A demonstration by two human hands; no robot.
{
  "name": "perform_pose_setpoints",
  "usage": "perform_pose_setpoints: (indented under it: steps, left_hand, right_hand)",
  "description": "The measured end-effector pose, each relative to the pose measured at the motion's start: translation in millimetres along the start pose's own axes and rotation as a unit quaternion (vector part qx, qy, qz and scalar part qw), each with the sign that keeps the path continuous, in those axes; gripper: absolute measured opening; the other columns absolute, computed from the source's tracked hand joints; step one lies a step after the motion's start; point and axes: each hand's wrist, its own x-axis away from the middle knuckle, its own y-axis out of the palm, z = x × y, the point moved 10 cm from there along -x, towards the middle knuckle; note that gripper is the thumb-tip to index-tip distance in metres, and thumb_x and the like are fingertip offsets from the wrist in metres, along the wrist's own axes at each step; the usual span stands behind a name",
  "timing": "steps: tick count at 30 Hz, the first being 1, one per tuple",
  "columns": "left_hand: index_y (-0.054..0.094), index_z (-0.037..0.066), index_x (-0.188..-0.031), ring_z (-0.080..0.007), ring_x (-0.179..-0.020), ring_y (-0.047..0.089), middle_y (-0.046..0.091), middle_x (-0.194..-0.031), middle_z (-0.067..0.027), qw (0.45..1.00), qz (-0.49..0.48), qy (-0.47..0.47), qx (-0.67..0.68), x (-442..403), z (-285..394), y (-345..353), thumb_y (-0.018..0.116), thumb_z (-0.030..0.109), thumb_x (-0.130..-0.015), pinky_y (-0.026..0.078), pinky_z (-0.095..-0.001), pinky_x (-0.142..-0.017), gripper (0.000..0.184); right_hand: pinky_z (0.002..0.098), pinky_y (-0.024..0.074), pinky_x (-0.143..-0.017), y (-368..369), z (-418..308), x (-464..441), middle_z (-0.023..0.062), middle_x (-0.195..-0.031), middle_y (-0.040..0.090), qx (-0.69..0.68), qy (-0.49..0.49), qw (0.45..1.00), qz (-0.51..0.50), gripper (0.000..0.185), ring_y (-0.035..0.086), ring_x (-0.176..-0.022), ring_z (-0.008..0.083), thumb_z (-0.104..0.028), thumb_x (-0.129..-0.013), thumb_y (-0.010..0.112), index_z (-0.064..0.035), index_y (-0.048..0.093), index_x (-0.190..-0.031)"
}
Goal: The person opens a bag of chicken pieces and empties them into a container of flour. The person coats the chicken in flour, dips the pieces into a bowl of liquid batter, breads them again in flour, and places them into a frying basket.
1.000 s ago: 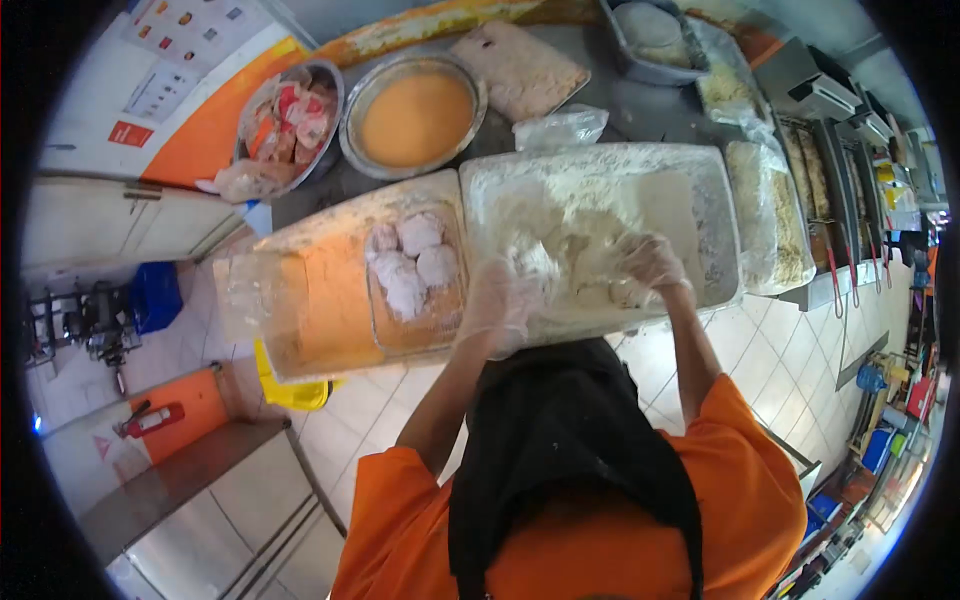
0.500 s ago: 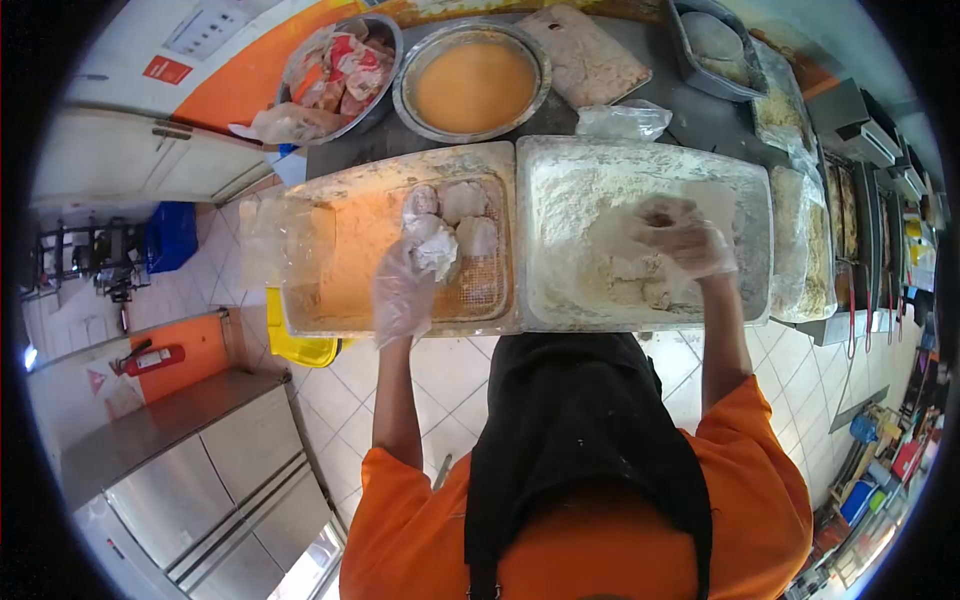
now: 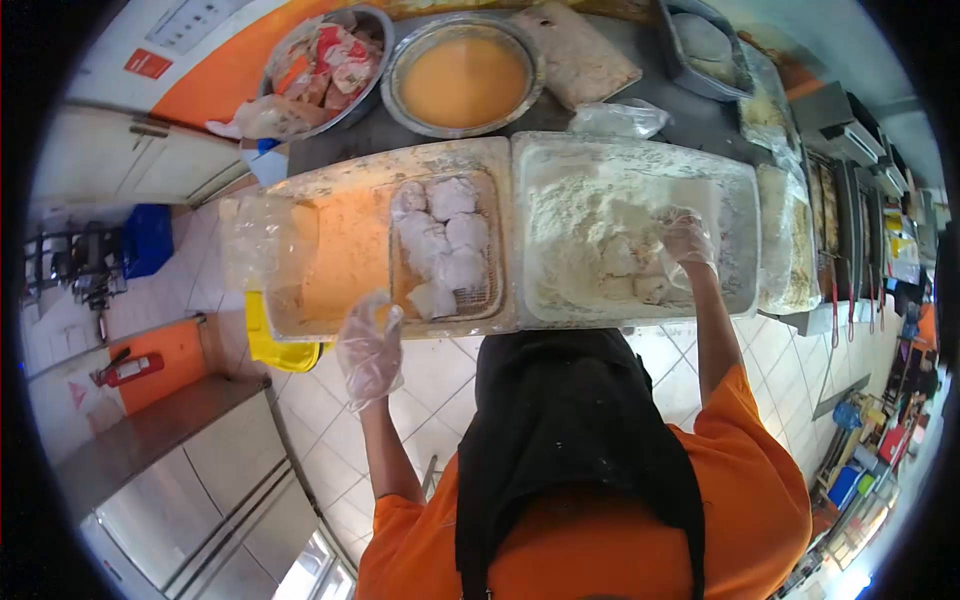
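My left hand (image 3: pixel 372 345), in a clear plastic glove, is at the front edge of the left tub (image 3: pixel 330 240). Its fingers are apart and hold nothing visible. In that tub a wire basket (image 3: pixel 480 298) bears several flour-coated pieces of meat (image 3: pixel 440 240), the lowest of them just right of my left fingertips. My right hand (image 3: pixel 690 240), gloved likewise, is low over the white flour (image 3: pixel 570 220) in the right tub (image 3: pixel 640 147). Its fingers point left and are partly hidden, so their grip is unclear. Lumpy floured pieces (image 3: pixel 650 288) lie in the flour beside it.
Behind the tubs stand a bowl of orange liquid (image 3: pixel 465 82), a bowl of raw meat in plastic (image 3: pixel 335 75), a filled flat bag (image 3: pixel 578 55) and a grey container (image 3: pixel 705 60). A yellow bin (image 3: pixel 280 345) is below left. Fryers (image 3: pixel 850 200) line the right.
My left hand has let go of a floured piece in the basket and drawn back toward me. Another piece now lies lower in the basket. My right hand has moved slightly within the flour.
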Motion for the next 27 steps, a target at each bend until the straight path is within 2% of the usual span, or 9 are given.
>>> perform_pose_setpoints:
  steps: [2, 4, 7, 10, 13, 15, 19, 23, 27]
  left_hand:
    - [0.062, 0.007, -0.107, -0.0331, -0.092, 0.062, 0.065, -0.098, -0.0156, 0.999, 0.01, -0.032, 0.023, -11.5, 15.5, -0.9, 0.063, 0.029, -0.086, 0.048, -0.0398, -0.083, 0.031]
    - [0.062, 0.007, -0.107, -0.0325, -0.093, 0.063, 0.065, -0.098, -0.0159, 0.99, -0.027, -0.007, 0.136, -25.8, 72.5, 26.9, 0.064, 0.026, -0.086, 0.048, -0.0399, -0.082, 0.029]
    - [0.061, 0.008, -0.105, -0.0311, -0.09, 0.063, 0.064, -0.094, -0.0161, 0.938, -0.077, 0.298, 0.161, -32.2, 199.4, 90.6, 0.061, 0.022, -0.087, 0.049, -0.0383, -0.078, 0.023]
    - [0.06, 0.007, -0.1, -0.032, -0.086, 0.062, 0.063, -0.092, -0.0181, 0.892, -0.237, 0.321, 0.21, -30.2, 277.0, 191.4, 0.055, 0.018, -0.09, 0.049, -0.0385, -0.075, 0.016]
    - [0.058, 0.006, -0.093, -0.0332, -0.081, 0.06, 0.063, -0.091, -0.0174, 0.839, -0.295, 0.258, 0.379, -23.3, 277.3, 334.6, 0.055, 0.017, -0.088, 0.049, -0.0404, -0.071, 0.013]
    - [0.059, 0.006, -0.087, -0.0332, -0.076, 0.06, 0.063, -0.087, -0.0163, 0.891, -0.314, 0.251, 0.212, -27.7, 284.9, 373.2, 0.054, 0.018, -0.088, 0.049, -0.0408, -0.069, 0.013]
    - [0.062, 0.005, -0.079, -0.0358, -0.072, 0.061, 0.063, -0.077, -0.016, 0.925, -0.188, 0.321, 0.081, -19.0, 291.2, 377.7, 0.052, 0.02, -0.087, 0.05, -0.0425, -0.068, 0.02]
    - [0.064, 0.004, -0.082, -0.0377, -0.075, 0.063, 0.063, -0.075, -0.0192, 0.913, -0.262, 0.312, -0.006, -18.9, 297.2, 374.4, 0.052, 0.021, -0.087, 0.049, -0.0452, -0.068, 0.022]
    - [0.064, 0.002, -0.085, -0.0377, -0.072, 0.063, 0.062, -0.073, -0.0215, 0.92, -0.197, 0.329, 0.08, -14.1, 302.5, 330.7, 0.053, 0.022, -0.087, 0.049, -0.0434, -0.065, 0.023]
  right_hand:
    - [0.0378, 0.0488, -0.086, 20.5, 89.4, -5.5, 0.0139, -0.117, 0.063, 0.054, 0.13, 0.989, -0.055, 0.036, 0.06, -0.105, 0.0311, -0.027, -0.079, 0.062, -0.0116, 0.065, -0.111]
    - [0.0386, 0.0461, -0.094, 65.6, 139.1, -23.5, 0.0167, -0.122, 0.059, 0.111, 0.062, 0.991, -0.05, 0.048, 0.057, -0.111, 0.034, -0.029, -0.077, 0.064, -0.0103, 0.058, -0.121]
    - [0.037, 0.0458, -0.096, 74.1, 72.8, -7.5, 0.0154, -0.129, 0.054, 0.256, -0.115, 0.96, -0.024, 0.063, 0.056, -0.114, 0.0307, -0.023, -0.075, 0.068, -0.0099, 0.047, -0.133]
    - [0.0376, 0.0421, -0.1, 63.3, 74.9, -8.8, 0.014, -0.134, 0.051, 0.206, -0.182, 0.961, -0.002, 0.067, 0.054, -0.115, 0.0292, -0.035, -0.072, 0.066, -0.0133, 0.05, -0.134]
    - [0.0351, 0.0436, -0.098, 54.2, 139.4, -9.6, 0.012, -0.126, 0.058, -0.174, 0.006, 0.98, -0.096, 0.052, 0.057, -0.111, 0.0251, -0.035, -0.076, 0.064, -0.0147, 0.059, -0.125]
    - [0.0332, 0.0448, -0.096, 51.7, 173.8, -8.0, 0.0103, -0.118, 0.063, -0.191, 0.029, 0.977, -0.092, 0.043, 0.059, -0.109, 0.0225, -0.033, -0.079, 0.064, -0.0153, 0.064, -0.118]
    - [0.0292, 0.0456, -0.094, -1.2, 178.7, 19.8, 0.0048, -0.116, 0.066, -0.072, 0.227, 0.969, 0.07, 0.029, 0.059, -0.108, 0.0201, -0.028, -0.082, 0.064, -0.0204, 0.07, -0.11]
    - [0.0302, 0.043, -0.097, 61.6, 166.0, -9.4, 0.0091, -0.129, 0.058, 0.143, -0.021, 0.986, -0.077, 0.04, 0.055, -0.115, 0.0245, -0.03, -0.08, 0.065, -0.0188, 0.065, -0.119]
    - [0.0312, 0.0409, -0.1, 54.1, 183.4, -22.2, 0.0097, -0.13, 0.056, 0.032, 0.062, 0.996, 0.054, 0.04, 0.052, -0.118, 0.0254, -0.032, -0.082, 0.063, -0.0163, 0.063, -0.119]
